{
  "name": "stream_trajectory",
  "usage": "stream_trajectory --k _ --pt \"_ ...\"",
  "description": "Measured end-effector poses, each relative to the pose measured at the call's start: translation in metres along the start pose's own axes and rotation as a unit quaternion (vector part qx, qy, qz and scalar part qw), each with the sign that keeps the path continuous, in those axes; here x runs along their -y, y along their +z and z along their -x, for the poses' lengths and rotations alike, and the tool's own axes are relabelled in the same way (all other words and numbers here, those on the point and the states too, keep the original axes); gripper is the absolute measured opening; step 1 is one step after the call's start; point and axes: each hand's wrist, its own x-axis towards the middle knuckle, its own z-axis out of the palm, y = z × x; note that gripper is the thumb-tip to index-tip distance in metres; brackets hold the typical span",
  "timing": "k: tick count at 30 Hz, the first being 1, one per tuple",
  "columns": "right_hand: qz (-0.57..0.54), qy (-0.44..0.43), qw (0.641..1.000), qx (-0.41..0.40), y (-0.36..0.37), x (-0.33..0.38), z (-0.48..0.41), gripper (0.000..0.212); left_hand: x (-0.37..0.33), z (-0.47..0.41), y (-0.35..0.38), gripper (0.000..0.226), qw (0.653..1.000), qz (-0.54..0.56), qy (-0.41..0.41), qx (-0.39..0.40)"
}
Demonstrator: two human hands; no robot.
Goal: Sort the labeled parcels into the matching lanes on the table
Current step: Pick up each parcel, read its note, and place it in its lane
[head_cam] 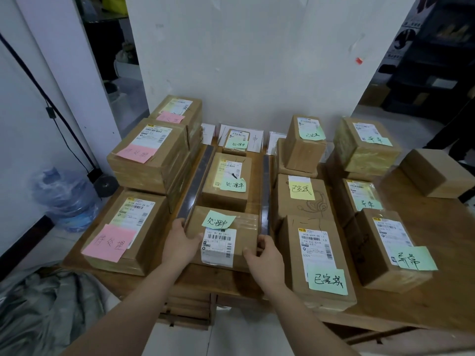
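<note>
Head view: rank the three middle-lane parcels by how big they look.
1. near parcel
2. middle parcel
3. far parcel
The near one's closeness to the camera enlarges it, so the true sizes are unsure.

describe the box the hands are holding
The box is brown cardboard wrapped in clear tape, at the near end of the middle lane between two dark dividers. A green sticky note with handwriting and a white barcode label sit on top. The left hand grips its left side, the right hand its right corner.
</note>
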Motion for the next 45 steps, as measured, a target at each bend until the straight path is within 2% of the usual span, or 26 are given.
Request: stream_trajectory --k 5,8,14,18,28,39,45 --pt "-0.030 -0.018 0.999 0.038 0.000 0.000 -0.005 0.067 -0.007 -0.010 0.001 0.071 0.999 -0.037 0.022 0.017" --pt "0.001 -0.030 0.999 0.034 0.002 0.000 -0.009 0.080 -0.010 -0.016 0.002 0.079 0.996 -0.068 0.045 0.035" --pt "0.031 -0.042 0.999 -0.010 0.007 0.001 -0.020 0.063 -0.013 -0.028 -0.001 0.077 0.995 -0.082 0.044 0.047" --pt "0.037 -0.041 0.998 -0.024 0.008 0.004 -0.025 0.060 -0.014 -0.032 -0.004 0.085 0.997 -0.061 0.019 0.033" --pt "0.079 -0.061 0.995 -0.032 0.013 0.008 -0.025 0.051 -0.011 -0.033 -0.005 0.084 0.997 -0.056 0.029 0.036" --pt "0.118 -0.073 0.990 -0.032 0.010 0.007 -0.022 0.054 -0.005 -0.028 -0.004 0.073 0.990 -0.125 0.065 0.008" --pt "0.122 -0.084 0.988 -0.045 0.008 0.006 -0.020 0.045 -0.002 -0.029 -0.001 0.062 0.984 -0.164 0.065 -0.005"
